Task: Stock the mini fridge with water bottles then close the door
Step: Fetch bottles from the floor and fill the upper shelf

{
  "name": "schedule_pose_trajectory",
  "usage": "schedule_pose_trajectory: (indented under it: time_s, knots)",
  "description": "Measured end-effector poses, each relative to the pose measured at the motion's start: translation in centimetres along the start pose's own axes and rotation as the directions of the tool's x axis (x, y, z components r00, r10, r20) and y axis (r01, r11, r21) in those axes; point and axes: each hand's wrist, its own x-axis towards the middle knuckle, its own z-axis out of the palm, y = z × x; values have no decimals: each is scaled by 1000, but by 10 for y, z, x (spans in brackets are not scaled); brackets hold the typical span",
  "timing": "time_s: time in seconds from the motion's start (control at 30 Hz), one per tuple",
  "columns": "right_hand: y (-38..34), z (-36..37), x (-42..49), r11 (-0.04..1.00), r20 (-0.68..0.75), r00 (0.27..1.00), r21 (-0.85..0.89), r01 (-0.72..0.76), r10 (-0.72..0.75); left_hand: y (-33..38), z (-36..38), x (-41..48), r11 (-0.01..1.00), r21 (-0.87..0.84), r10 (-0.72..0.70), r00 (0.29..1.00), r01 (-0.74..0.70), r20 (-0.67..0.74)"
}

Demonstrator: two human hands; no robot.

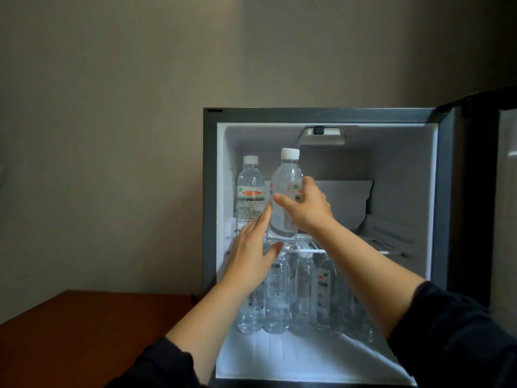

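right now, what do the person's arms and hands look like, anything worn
The left hand and right hand are bare: no gloves, rings or watch show. The left sleeve and right sleeve are dark, loose fabric ending near the elbow, leaving the forearms uncovered. No markings show on the fabric.

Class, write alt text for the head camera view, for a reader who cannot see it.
A person's right hand grips an upright water bottle at the wire shelf of an open mini fridge, the open left hand beside its lower part. Another bottle stands on the shelf to its left; more bottles stand on the fridge floor.
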Motion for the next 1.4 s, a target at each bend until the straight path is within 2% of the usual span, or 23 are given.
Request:
schedule_pose_trajectory:
  time_s: [0.13,0.3,0.4,0.57,0.77,0.9,1.07,1.17,1.23,1.4]
  knots:
    - [4,13,15,998,26,999,-50,-26,28,-20,12,0,992,127,25,999,-29,37]
    - [11,26,32,998,50,997,-40,-56,58,-33,25,-10,914,380,122,990,-141,73]
    - [13,32,38,996,59,996,-59,-60,64,-35,31,-10,915,380,132,991,-135,35]
    - [19,36,32,997,50,997,-39,-59,61,-35,29,-12,907,403,112,992,-126,60]
    - [40,37,4,993,170,979,-57,-105,114,-28,21,-22,887,451,47,991,-101,128]
    - [39,27,-18,993,134,988,-105,-61,75,-27,14,-41,935,349,-16,980,-56,201]
    - [28,21,-54,992,120,990,-97,87,-75,-11,-16,-68,997,64,-68,957,52,282]
    - [17,25,-77,978,207,970,-136,160,-130,-6,-40,-88,992,122,-79,935,39,345]
    - [10,30,-94,967,294,944,-156,202,-150,-7,-57,-102,983,159,-149,903,91,403]
    - [-13,46,-145,941,533,824,-137,311,-195,-13,-101,-145,940,315,-285,817,135,501]
